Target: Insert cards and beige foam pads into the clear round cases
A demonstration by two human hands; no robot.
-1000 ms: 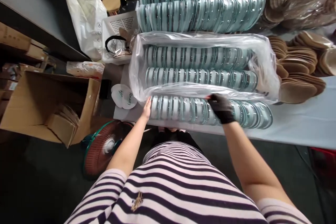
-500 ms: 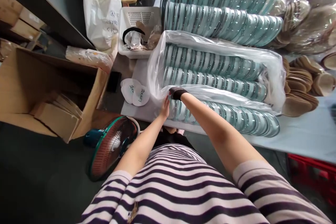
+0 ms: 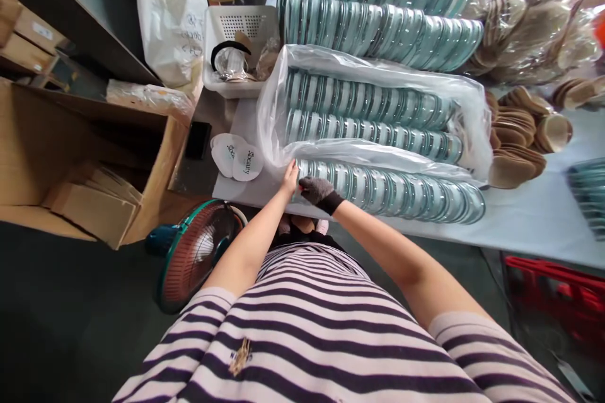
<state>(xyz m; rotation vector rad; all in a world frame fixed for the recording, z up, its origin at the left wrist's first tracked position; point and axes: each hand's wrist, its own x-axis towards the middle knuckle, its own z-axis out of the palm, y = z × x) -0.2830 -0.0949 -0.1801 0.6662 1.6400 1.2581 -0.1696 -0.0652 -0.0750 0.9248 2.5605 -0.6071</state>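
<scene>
1. A pale blue table [image 3: 534, 220] carries rows of teal-rimmed round cases, some in a clear plastic bag [image 3: 378, 75]; a cardboard box [image 3: 70, 157] and a fan [image 3: 198, 252] stand below.
2. Gloved right hand [image 3: 317, 191] rests on the front row of cases [image 3: 392, 189] at its left end; whether it grips is unclear.
3. Bare left hand [image 3: 289, 177] lies flat, fingers loose, against the row's end.
4. Half a second ago the right hand reached higher, at the bag's edge.
</scene>
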